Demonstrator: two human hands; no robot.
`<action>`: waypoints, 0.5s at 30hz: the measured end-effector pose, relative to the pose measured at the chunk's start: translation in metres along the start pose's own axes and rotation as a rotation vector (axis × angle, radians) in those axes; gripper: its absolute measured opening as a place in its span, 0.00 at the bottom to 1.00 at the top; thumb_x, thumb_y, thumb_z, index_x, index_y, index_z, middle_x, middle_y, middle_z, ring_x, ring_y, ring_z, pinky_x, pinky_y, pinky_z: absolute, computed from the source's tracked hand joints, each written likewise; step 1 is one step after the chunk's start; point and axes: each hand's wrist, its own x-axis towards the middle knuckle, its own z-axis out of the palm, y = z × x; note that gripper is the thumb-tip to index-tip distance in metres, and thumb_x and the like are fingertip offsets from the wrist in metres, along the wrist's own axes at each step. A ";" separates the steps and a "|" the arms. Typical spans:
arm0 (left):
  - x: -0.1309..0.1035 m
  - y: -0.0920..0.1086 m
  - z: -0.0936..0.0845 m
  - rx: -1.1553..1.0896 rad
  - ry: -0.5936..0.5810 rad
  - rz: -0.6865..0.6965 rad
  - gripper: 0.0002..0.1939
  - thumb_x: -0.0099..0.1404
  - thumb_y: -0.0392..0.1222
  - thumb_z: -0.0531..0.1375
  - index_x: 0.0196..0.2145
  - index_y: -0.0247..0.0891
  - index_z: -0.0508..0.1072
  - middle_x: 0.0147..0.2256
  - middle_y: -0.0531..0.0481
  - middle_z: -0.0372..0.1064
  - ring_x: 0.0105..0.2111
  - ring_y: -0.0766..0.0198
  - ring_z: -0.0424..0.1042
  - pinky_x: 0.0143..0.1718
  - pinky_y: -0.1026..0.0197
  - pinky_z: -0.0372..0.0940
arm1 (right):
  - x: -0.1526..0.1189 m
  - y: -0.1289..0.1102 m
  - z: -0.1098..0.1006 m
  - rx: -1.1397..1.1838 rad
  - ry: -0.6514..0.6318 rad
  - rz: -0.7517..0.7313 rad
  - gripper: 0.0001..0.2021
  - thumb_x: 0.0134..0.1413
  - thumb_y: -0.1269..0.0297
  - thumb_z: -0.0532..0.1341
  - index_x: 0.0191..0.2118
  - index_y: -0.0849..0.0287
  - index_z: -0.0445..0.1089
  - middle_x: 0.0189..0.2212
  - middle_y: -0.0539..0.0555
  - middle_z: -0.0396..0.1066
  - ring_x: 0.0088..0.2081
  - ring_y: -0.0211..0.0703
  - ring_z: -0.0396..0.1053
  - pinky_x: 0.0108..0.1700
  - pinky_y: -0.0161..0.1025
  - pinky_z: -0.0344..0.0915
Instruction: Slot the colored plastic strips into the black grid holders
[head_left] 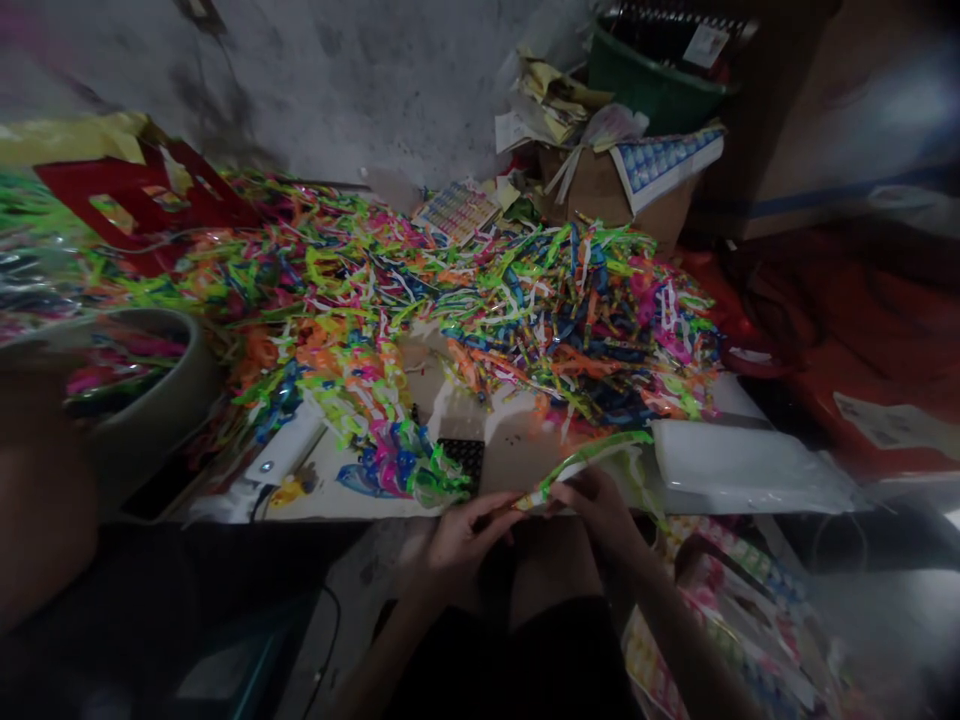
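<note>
At the table's front edge, my left hand (469, 533) pinches the left end of a green plastic piece (589, 455). My right hand (596, 505) has its fingers closed round the same piece a little further right. The piece slants up to the right, with a clear wrapper or film hanging near it. Left of my hands, a row of pink, blue and green plastic pieces (397, 460) lies beside a small black perforated pad (463, 460). Behind them spreads a large pile of colourful plastic pieces (555, 300).
A stack of clear plastic bags (750, 465) lies to the right. At left are a white power strip (289, 447), a round tub (191, 385) and a red basket (97, 195). A cardboard box (592, 185) stands at the back. Someone's arm (45, 490) shows at far left.
</note>
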 end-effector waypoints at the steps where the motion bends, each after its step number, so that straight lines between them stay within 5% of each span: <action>1: -0.002 -0.002 0.001 0.011 0.024 -0.009 0.16 0.61 0.49 0.58 0.43 0.41 0.76 0.35 0.52 0.77 0.27 0.67 0.72 0.30 0.67 0.69 | -0.001 0.000 0.001 -0.011 -0.008 0.003 0.13 0.41 0.53 0.65 0.26 0.58 0.70 0.19 0.49 0.72 0.22 0.41 0.71 0.27 0.37 0.71; 6: -0.009 -0.016 -0.001 0.223 0.159 0.171 0.12 0.63 0.47 0.58 0.43 0.45 0.75 0.41 0.53 0.76 0.41 0.64 0.74 0.44 0.64 0.68 | -0.009 -0.006 0.002 -0.136 -0.106 -0.029 0.09 0.46 0.57 0.63 0.28 0.58 0.73 0.24 0.51 0.74 0.28 0.43 0.74 0.33 0.37 0.72; 10: -0.011 -0.015 -0.002 0.426 0.205 0.482 0.12 0.66 0.45 0.55 0.45 0.44 0.74 0.38 0.50 0.77 0.37 0.65 0.75 0.41 0.64 0.69 | -0.017 -0.010 0.003 -0.089 -0.096 -0.021 0.11 0.46 0.55 0.65 0.32 0.58 0.73 0.30 0.53 0.76 0.29 0.43 0.74 0.34 0.39 0.73; 15: -0.010 -0.003 -0.002 0.541 0.344 0.654 0.09 0.65 0.39 0.57 0.42 0.43 0.73 0.35 0.52 0.77 0.35 0.66 0.75 0.39 0.64 0.69 | -0.025 -0.018 0.002 -0.034 0.068 -0.056 0.14 0.44 0.51 0.66 0.29 0.58 0.71 0.22 0.52 0.74 0.22 0.42 0.72 0.27 0.38 0.72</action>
